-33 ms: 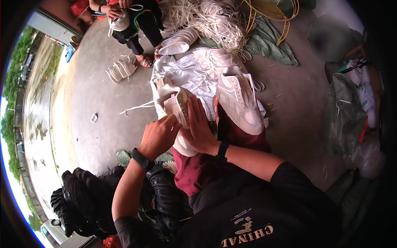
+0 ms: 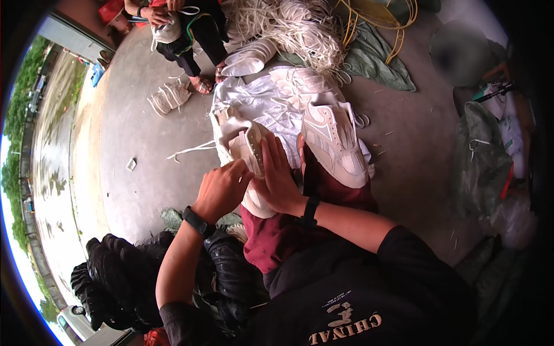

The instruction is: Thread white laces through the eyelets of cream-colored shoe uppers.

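A pale beige shoe upper [image 2: 248, 147] rests at my left knee, its row of lace holes showing. My left hand [image 2: 222, 185] is closed in a pinch at its lower left edge; whatever the fingertips hold is hidden. Stretched fingers of my right hand [image 2: 280, 180] lie flat along the upper's right side, thumb toward the left hand. On my right thigh sits a second beige upper [image 2: 337, 141], untouched. A white cloth [image 2: 262, 98] spreads beyond both, with more stacked uppers [image 2: 303, 83] on it. One loose white lace [image 2: 199, 149] trails out to the left.
Across from me a seated person's hand [image 2: 157, 15] holds a whitish upper. A large heap of white laced uppers [image 2: 306, 34] lies at the back. Black bundled uppers [image 2: 124, 277] are at my left, a bundle of beige uppers [image 2: 169, 99] on the floor. Green sacking [image 2: 485, 155] stands right.
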Tool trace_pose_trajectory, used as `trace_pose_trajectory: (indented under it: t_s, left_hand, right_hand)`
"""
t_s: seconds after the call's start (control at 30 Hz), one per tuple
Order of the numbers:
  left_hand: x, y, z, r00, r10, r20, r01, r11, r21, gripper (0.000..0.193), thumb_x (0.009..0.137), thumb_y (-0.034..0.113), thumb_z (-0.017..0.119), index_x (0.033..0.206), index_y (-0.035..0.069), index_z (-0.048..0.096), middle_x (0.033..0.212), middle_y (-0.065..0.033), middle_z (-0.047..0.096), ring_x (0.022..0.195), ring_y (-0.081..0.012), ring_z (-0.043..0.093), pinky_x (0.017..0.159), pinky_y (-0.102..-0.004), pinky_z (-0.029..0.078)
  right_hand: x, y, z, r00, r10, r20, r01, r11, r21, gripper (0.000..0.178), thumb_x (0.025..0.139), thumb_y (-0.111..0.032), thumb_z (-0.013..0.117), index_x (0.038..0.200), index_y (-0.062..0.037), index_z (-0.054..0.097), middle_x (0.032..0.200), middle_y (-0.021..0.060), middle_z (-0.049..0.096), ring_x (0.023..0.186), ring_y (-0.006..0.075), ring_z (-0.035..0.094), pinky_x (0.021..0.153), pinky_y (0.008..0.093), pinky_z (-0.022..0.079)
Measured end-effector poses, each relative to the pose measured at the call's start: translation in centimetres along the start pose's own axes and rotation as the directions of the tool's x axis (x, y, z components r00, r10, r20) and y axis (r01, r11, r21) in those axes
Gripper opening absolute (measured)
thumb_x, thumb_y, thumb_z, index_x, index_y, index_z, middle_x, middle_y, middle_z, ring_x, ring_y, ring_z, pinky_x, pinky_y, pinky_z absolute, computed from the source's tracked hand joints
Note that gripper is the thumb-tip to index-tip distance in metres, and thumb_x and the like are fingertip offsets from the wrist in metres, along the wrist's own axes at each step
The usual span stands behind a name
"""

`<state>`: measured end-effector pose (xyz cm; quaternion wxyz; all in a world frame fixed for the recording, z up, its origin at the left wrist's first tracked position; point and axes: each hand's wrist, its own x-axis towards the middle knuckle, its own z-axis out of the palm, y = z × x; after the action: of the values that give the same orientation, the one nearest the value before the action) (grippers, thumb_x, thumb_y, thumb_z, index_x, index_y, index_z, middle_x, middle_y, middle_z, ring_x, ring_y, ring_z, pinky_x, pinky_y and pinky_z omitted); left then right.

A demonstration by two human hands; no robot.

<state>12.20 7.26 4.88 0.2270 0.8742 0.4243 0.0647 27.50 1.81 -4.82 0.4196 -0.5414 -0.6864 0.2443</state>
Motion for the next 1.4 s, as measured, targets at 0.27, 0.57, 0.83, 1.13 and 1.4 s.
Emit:
trace_pose_trajectory:
  t_s: [0.27, 0.57, 0.83, 1.13, 1.4]
  left_hand:
    - [0.3, -0.1, -0.2, 1.0, -0.025, -0.008, 0.025, 0.998, 0.064, 0.016, 0.09, 0.015, 0.059, 0.083, 0.003, 0.051, 0.077, -0.0157, 0.059, 0.07, -0.0397, 0.06, 0.059, -0.048, 0.047]
    - [0.6, -0.1, 0.8, 0.993, -0.052, -0.106, 0.065, 0.99, 0.121, 0.018, 0.09, 0.018, 0.061, 0.084, 0.004, 0.051, 0.077, -0.0149, 0.06, 0.068, -0.0383, 0.061, 0.059, -0.0466, 0.047]
    - [-0.6, -0.1, -0.9, 0.997, -0.081, -0.003, 0.079, 0.985, -0.156, 0.016, 0.085, 0.016, 0.069, 0.094, 0.005, 0.061, 0.082, -0.0123, 0.067, 0.073, -0.0319, 0.067, 0.062, -0.0392, 0.051]
    - [-3.7, 4.3, 0.0, 0.996, -0.077, 0.038, 0.083, 0.975, -0.205, 0.011, 0.084, 0.013, 0.069, 0.092, 0.005, 0.068, 0.083, -0.0098, 0.069, 0.072, -0.0275, 0.068, 0.063, -0.036, 0.054]
    - [-6.6, 7.5, 1.8, 0.954, 0.218, 0.205, -0.102, 0.881, -0.462, 0.017, 0.084, 0.014, 0.065, 0.101, 0.011, 0.067, 0.09, -0.0097, 0.067, 0.077, -0.0289, 0.067, 0.063, -0.0393, 0.054]
  right_hand:
    - [-0.2, 0.1, 0.0, 1.0, -0.004, 0.002, 0.004, 1.0, -0.016, 0.082, 0.091, -0.03, 0.056, 0.147, 0.009, 0.011, 0.152, 0.0355, 0.008, 0.14, 0.0533, 0.011, 0.115, 0.056, 0.013]
    - [-0.3, -0.1, -0.5, 1.0, -0.012, 0.013, 0.012, 1.0, -0.015, 0.082, 0.092, -0.029, 0.055, 0.148, 0.0076, 0.009, 0.152, 0.035, 0.007, 0.14, 0.0534, 0.011, 0.115, 0.0565, 0.013]
    - [-0.8, 0.0, -1.8, 0.997, 0.017, 0.072, -0.023, 0.996, 0.088, 0.084, 0.09, -0.024, 0.058, 0.149, 0.0065, 0.006, 0.154, 0.0339, 0.002, 0.142, 0.0527, 0.004, 0.115, 0.0567, 0.009]
    - [-1.0, -0.4, -4.0, 0.995, 0.103, -0.017, -0.1, 0.985, 0.138, 0.057, 0.09, -0.019, 0.062, 0.138, 0.0015, 0.039, 0.14, 0.0263, 0.038, 0.133, 0.0427, 0.033, 0.111, 0.0478, 0.025]
    - [-2.9, -2.0, -5.5, 0.955, 0.137, 0.262, -0.177, 0.975, 0.136, 0.022, 0.086, -0.02, 0.069, 0.084, 0.0001, 0.059, 0.077, 0.0101, 0.051, 0.074, 0.0228, 0.054, 0.069, 0.0362, 0.044]
